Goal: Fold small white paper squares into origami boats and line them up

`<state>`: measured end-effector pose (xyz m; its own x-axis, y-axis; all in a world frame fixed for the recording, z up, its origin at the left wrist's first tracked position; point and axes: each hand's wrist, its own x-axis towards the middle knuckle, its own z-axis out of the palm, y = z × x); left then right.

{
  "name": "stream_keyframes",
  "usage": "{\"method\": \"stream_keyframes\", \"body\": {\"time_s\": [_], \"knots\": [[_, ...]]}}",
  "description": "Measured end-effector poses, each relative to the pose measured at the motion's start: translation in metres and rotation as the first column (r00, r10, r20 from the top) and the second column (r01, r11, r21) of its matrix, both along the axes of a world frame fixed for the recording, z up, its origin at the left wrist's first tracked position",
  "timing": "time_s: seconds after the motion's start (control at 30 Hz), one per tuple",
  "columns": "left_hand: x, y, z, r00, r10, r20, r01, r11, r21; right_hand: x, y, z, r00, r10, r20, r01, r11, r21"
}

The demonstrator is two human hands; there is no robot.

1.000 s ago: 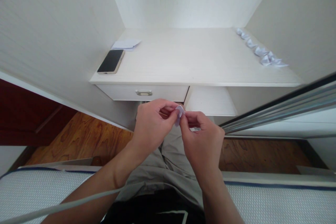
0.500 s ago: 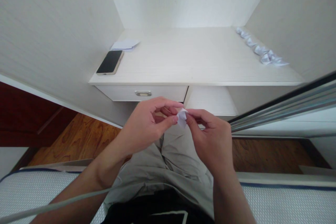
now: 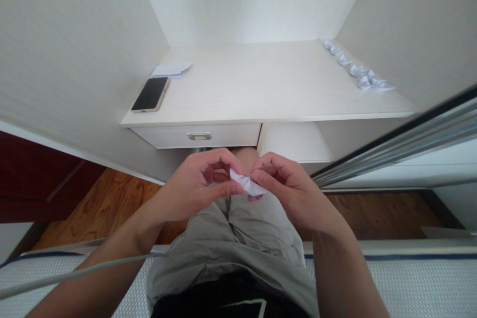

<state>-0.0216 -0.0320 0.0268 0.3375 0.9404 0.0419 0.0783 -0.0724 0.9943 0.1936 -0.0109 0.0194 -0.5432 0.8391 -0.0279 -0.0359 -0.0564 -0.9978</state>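
Note:
Between my two hands, above my lap, is a small folded white paper (image 3: 249,185) with creased, pointed parts. My left hand (image 3: 208,179) pinches its left end between thumb and fingers. At the other end, my right hand (image 3: 278,179) grips the paper, thumb on top and fingertips partly below it. Several folded white paper pieces (image 3: 352,67) stand in a row along the right side of the shelf. A small stack of white paper sheets (image 3: 171,68) lies at the shelf's back left.
A phone (image 3: 151,94) with a dark screen lies on the white shelf (image 3: 253,89) at its left. Below is a drawer with a metal handle (image 3: 198,136), beside an open compartment (image 3: 294,141). A sliding door edge (image 3: 395,134) runs at right. A pale cable (image 3: 82,273) crosses my left forearm.
Both hands have come slightly lower and nearer to me. The paper has turned from upright to lying more sideways, stretched between my hands. The view has shifted a little.

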Motion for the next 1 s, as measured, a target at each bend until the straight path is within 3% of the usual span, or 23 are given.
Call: {"method": "stream_keyframes", "body": {"time_s": [0.13, 0.2, 0.37, 0.47, 0.6, 0.73, 0.83, 1.0], "knots": [[-0.001, -0.001, 0.001, 0.995, 0.089, -0.038, -0.082, 0.987, 0.141, 0.000, -0.006, -0.007, 0.997, -0.061, -0.052, 0.068, 0.987, 0.143], [-0.002, -0.001, 0.003, 0.992, 0.105, -0.068, -0.086, 0.967, 0.240, 0.001, -0.008, -0.008, 0.998, -0.069, -0.003, 0.068, 0.970, 0.232], [-0.006, -0.001, 0.011, 0.931, 0.123, -0.343, 0.064, 0.871, 0.487, -0.001, -0.009, -0.001, 0.991, -0.086, 0.105, 0.034, 0.906, 0.421], [-0.009, -0.001, 0.013, 0.887, 0.148, -0.438, 0.128, 0.832, 0.540, -0.004, -0.008, 0.003, 0.986, -0.107, 0.127, 0.041, 0.898, 0.437], [-0.010, -0.004, 0.011, 0.857, 0.244, -0.453, 0.108, 0.776, 0.621, -0.009, -0.008, 0.002, 0.980, -0.140, 0.141, 0.062, 0.889, 0.454], [-0.007, -0.010, 0.009, 0.829, 0.352, -0.435, 0.078, 0.697, 0.713, -0.012, -0.009, 0.000, 0.968, -0.223, 0.113, 0.113, 0.792, 0.600], [-0.007, -0.011, 0.008, 0.819, 0.364, -0.444, 0.094, 0.678, 0.729, -0.012, -0.009, 0.001, 0.961, -0.259, 0.098, 0.121, 0.712, 0.692], [-0.011, -0.013, 0.009, 0.825, 0.347, -0.447, 0.137, 0.645, 0.752, -0.010, -0.010, 0.003, 0.963, -0.252, 0.099, 0.106, 0.689, 0.717]]}}
